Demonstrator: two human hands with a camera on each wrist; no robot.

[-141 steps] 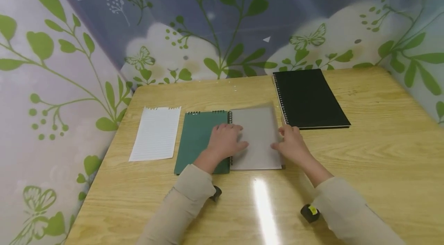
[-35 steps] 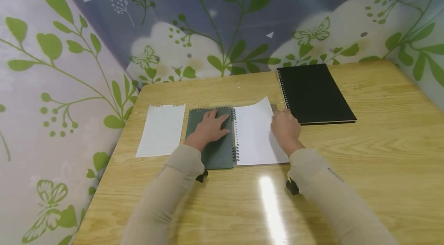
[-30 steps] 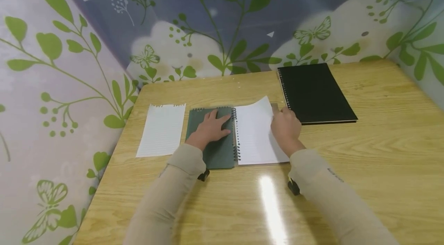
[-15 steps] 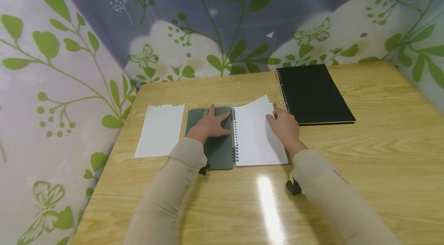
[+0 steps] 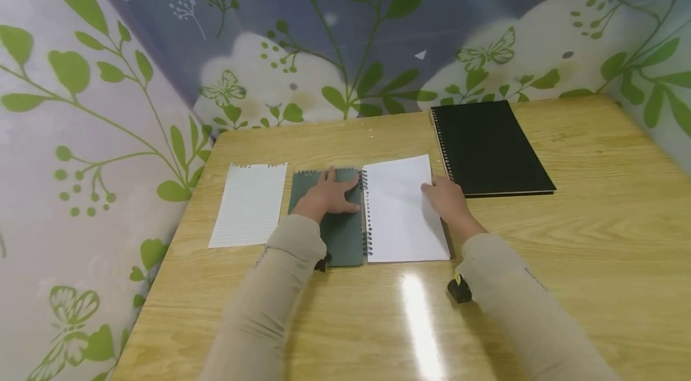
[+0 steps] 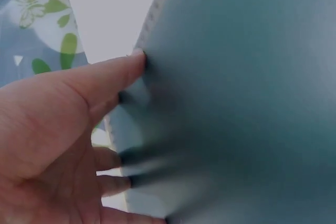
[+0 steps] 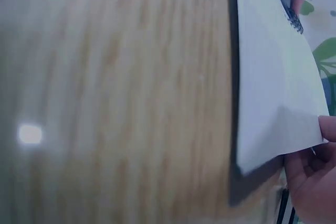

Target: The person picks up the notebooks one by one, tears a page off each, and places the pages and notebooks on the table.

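Observation:
A spiral notebook lies open on the table, its green cover [image 5: 342, 243] on the left and a white page [image 5: 405, 213] on the right. My left hand [image 5: 326, 196] rests on that cover with fingers spread; the left wrist view shows its fingertips pressing on the green surface [image 6: 236, 87]. My right hand [image 5: 449, 200] pinches the right edge of the white page near its upper part. In the right wrist view the thumb of the right hand [image 7: 315, 182] lies on top of the paper [image 7: 268, 77] and the other fingers are beneath, the page edge slightly raised above a dark backing.
A torn lined sheet [image 5: 249, 207] with a ragged top edge lies left of the notebook. At the back right is a larger black spiral notebook [image 5: 488, 147], closed, close to my right hand. The wooden table [image 5: 372, 315] meets patterned walls at the back and left.
A grey sheet that covered the right side earlier no longer shows; a white page does. My right hand loosened, then took the page edge again. My left hand moved left onto the cover.

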